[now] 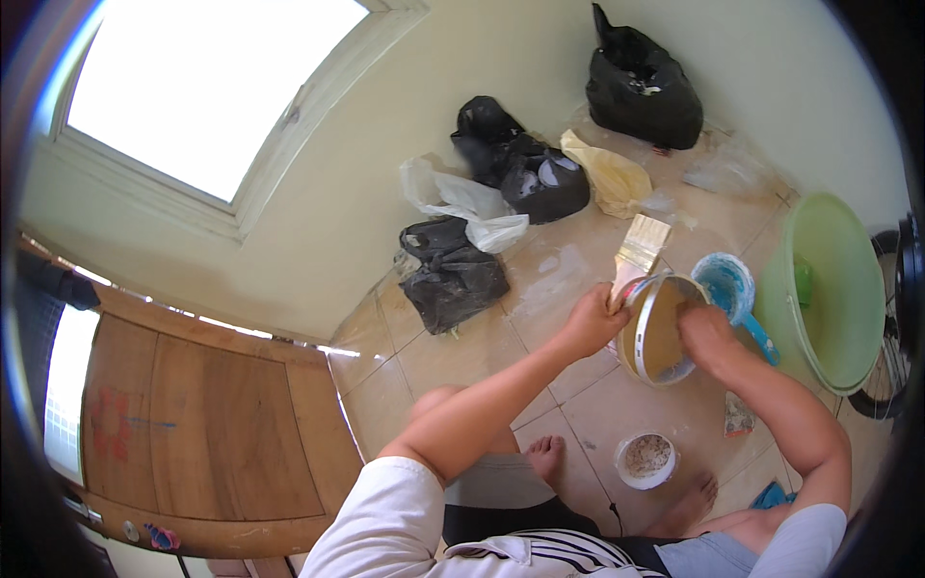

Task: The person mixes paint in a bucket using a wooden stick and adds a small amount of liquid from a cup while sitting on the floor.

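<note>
From the head camera, the person sits on the tiled floor (568,279) with bare feet tucked close, and both arms reach forward to a paint can (660,332) tipped on its side, its open mouth turned toward the body. That tilt seems to serve access: it brings the tan inside of the can within reach of the right hand.

The left hand (590,323) is closed around the can's near-left rim, fingers curled narrow on the metal edge, seemingly to keep the can from rolling. A wide brush (638,252) rises just above that hand, bristles up and away from the body; whether the same fingers also pinch its handle I cannot tell, as the handle's lower end is hidden behind the hand and rim.

The right hand (706,332) lies against the can's mouth on the far side from the left hand, fingers bent inward onto the inner face. Whether it holds anything is hidden.

Just beyond the right hand stands a blue scoop (729,286), and further right a green bucket (819,289). Nearer the body, below the can, sits a small white tub (647,459). Well beyond both hands, black bags (525,169) lie against the wall.
</note>
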`<state>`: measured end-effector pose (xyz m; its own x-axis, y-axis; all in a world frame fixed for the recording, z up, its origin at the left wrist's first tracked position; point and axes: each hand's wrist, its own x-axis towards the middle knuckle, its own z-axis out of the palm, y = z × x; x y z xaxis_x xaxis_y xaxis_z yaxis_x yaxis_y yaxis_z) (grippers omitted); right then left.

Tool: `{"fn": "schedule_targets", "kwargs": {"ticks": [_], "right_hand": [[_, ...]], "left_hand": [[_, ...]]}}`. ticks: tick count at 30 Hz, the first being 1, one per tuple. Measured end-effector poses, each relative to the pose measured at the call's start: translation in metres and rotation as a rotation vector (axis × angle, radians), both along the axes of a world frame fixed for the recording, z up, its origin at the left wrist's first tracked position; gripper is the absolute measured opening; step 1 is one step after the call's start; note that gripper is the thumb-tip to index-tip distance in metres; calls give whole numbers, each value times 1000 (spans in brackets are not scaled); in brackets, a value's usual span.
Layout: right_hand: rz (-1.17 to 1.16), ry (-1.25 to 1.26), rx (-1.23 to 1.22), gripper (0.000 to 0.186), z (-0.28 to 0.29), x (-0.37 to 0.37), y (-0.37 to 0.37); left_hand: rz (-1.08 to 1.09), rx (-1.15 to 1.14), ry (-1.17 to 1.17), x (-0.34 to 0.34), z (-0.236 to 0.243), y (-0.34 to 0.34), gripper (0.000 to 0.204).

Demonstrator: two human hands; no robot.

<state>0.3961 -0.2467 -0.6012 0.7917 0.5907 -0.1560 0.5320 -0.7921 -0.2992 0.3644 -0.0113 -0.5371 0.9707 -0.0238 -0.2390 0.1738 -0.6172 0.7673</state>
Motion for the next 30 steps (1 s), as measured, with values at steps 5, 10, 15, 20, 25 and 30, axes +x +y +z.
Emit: {"fn": "schedule_targets", "kwargs": {"ticks": [5, 10, 15, 20, 25, 30], "right_hand": [[106, 27, -127, 21, -9, -8, -20], [5, 42, 0, 21, -8, -10, -4], [-16, -19, -73, 21, -13, 10, -22], [163, 148, 3, 19, 4, -19, -5], [-24, -92, -6, 18, 0, -1, -13], [146, 122, -172, 17, 24, -10, -10]], "left_hand": [[-8, 2, -5, 2, -1, -6, 32], [-12, -18, 16, 2, -2, -4, 30], [9, -66, -8, 2, -3, -8, 29], [-37, 7, -62, 2, -9, 0, 30], [-27, -30, -51, 4, -9, -5, 30], [-14, 11, -53, 1, -11, 0, 31]]}}
